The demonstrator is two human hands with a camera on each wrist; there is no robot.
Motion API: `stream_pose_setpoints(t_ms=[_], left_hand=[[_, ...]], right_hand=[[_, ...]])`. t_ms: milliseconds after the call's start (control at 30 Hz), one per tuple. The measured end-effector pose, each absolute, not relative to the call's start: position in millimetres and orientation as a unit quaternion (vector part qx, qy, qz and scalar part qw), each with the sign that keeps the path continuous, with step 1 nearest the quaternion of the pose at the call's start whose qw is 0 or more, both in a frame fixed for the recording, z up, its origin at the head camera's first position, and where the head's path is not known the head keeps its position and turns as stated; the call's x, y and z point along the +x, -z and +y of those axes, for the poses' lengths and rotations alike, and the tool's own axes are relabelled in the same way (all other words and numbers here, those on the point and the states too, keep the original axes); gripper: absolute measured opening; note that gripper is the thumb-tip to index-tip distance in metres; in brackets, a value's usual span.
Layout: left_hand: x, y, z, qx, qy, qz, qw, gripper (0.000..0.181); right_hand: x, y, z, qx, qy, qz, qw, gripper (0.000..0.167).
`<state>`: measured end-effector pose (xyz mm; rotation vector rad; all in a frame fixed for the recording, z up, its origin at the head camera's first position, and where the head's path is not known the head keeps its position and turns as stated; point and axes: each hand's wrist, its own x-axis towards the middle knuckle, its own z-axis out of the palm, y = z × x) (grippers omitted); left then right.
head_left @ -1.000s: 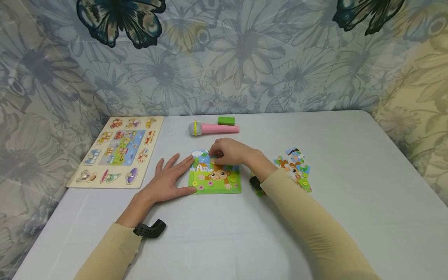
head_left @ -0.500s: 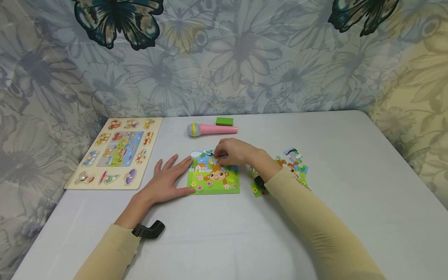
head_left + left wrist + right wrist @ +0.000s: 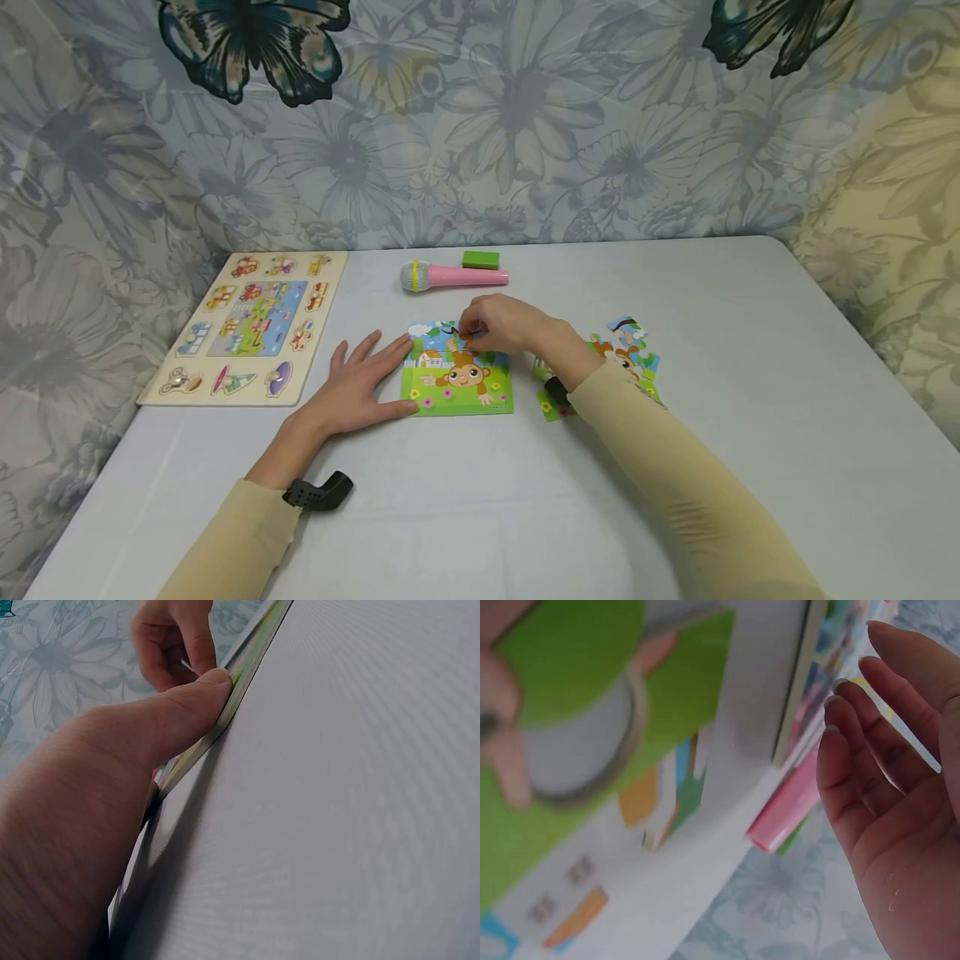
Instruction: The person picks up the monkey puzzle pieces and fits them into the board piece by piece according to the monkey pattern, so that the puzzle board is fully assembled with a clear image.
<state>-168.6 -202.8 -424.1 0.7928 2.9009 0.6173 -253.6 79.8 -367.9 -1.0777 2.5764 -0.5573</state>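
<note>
Right hand has edged rightward over the puzzle, grip unclear; left hand spread on its left edge; right sleeve overlaps loose pieces; microphone near the table's far edge

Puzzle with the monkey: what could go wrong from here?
The left hand touches the puzzle only at its left edge, so it might pivot.
The right hand hides part of the top, so a poor fit there might go unnoticed.
In the head view, the right sleeve overlaps the loose pieces, so it might drag some.

Left hand — fingers spread, right hand — fingers bent, forearms angled inward
</note>
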Motion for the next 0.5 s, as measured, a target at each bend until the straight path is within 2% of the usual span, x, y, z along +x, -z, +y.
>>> stream_pose_setpoints(t_ms=[233, 500], left_hand=[[-168, 424, -203, 0.259, -0.203, 0.943, 0.035, 0.094], [-169, 425, -203, 0.264, -0.204, 0.942, 0.03, 0.094]], right_hand=[[-252, 361, 102, -0.365, 0.231, 0.891, 0.139, 0.028], [-249, 355, 150, -0.322, 0.29, 0.891, 0.135, 0.033]])
